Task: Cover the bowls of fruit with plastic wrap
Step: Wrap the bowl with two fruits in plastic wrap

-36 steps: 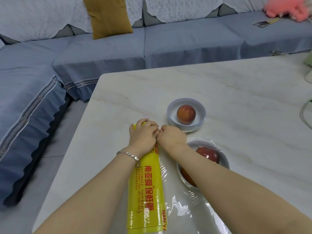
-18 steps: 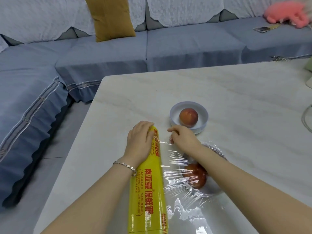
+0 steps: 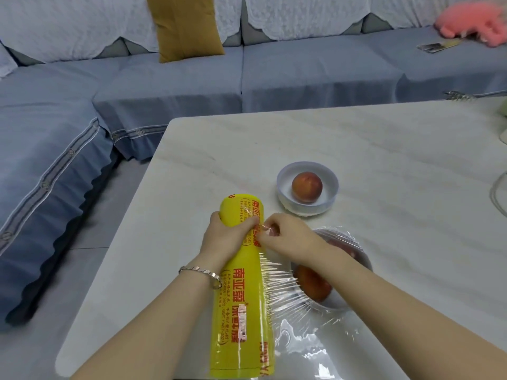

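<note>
A long yellow roll of plastic wrap (image 3: 241,292) with red lettering lies lengthwise at the table's near left. My left hand (image 3: 227,237) grips it near its far end. My right hand (image 3: 285,237) pinches the clear film (image 3: 285,286) right beside the roll. The film stretches from the roll over the near bowl (image 3: 354,259), which holds a red fruit (image 3: 312,283) and is partly hidden by my right forearm. A second white bowl (image 3: 307,207) with a peach (image 3: 306,187) stands uncovered farther back.
The pale marble table (image 3: 384,149) reaches right; its left edge and rounded corner lie close to the roll. A blue sofa (image 3: 164,83) with a mustard cushion wraps behind and to the left. A pink plush toy (image 3: 472,20) lies on the sofa. A white cord (image 3: 496,193) sits at the right edge.
The roll's far end has lifted and now sticks out past my left hand, which grips lower. My right hand went from beside the roll out over the bowl, stretching film, then back.
</note>
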A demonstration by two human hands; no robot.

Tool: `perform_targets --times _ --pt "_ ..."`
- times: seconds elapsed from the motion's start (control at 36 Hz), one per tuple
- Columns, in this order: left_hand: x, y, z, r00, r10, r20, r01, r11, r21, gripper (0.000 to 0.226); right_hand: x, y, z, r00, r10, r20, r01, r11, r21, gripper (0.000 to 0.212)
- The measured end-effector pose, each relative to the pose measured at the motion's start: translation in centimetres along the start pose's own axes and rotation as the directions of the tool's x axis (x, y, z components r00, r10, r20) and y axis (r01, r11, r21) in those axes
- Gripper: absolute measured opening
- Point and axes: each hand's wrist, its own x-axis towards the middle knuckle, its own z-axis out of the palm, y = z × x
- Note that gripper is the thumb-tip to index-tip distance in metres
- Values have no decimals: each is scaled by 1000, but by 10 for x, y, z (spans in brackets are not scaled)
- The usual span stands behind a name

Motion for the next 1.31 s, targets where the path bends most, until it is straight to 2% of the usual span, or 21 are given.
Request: perform_targets --times 0.19,0.33,0.5,0.58,0.61,0.64,0.67,0.75,0.83,1.0,1.11,1.14,1.22,1.31 --pt "2 -3 6 1000 -17 3 17 1000 13 67 4 3 4 1000 2 -15 -3 996 -84 37" --pt "2 -4 11 1000 6 0 -6 997 83 74 4 0 3 995 53 -84 -66 985 -156 27" --pt "1 -5 11 1000 6 -5 -6 995 99 74 6 12 13 984 49 -174 -79 982 -173 39" --pt "1 -6 9 1000 6 -2 -6 996 93 72 6 10 16 978 67 -196 -102 979 -174 24" --pt "2 -6 9 1000 5 1 -5 996 93 71 4 7 15 980 60 -191 -96 979 -182 9" --pt "2 -6 8 1000 3 5 -4 996 91 71 4 6 15 980 53 -190 -88 980 -181 9" --pt "2 -6 8 1000 4 8 -5 996 86 71 3 6 14 982 46 -183 -79 981 -176 20" --pt "2 -7 7 1000 12 7 -12 996 90 72 -1 7 12 989 -47 -139 18 979 -205 29" --pt "2 -6 9 1000 11 8 -12 995 99 72 -6 11 12 987 -108 -121 85 980 -179 47" --pt "3 -5 9 1000 -1 3 1 994 112 74 -21 16 5 959 -283 -16 274 940 -201 36" --pt "3 -6 8 1000 5 13 -6 997 81 72 -36 12 -1 980 -189 -58 180 975 -127 58" --pt "3 -6 8 1000 5 11 -6 997 80 73 -37 9 -3 983 -179 -45 172 977 -122 57" --pt "2 -7 8 1000 6 3 -6 997 73 74 -32 4 -2 990 -138 28 141 967 -212 35" --pt "3 -8 7 1000 4 11 -5 999 51 71 -26 4 2 991 -108 81 124 964 -235 26"
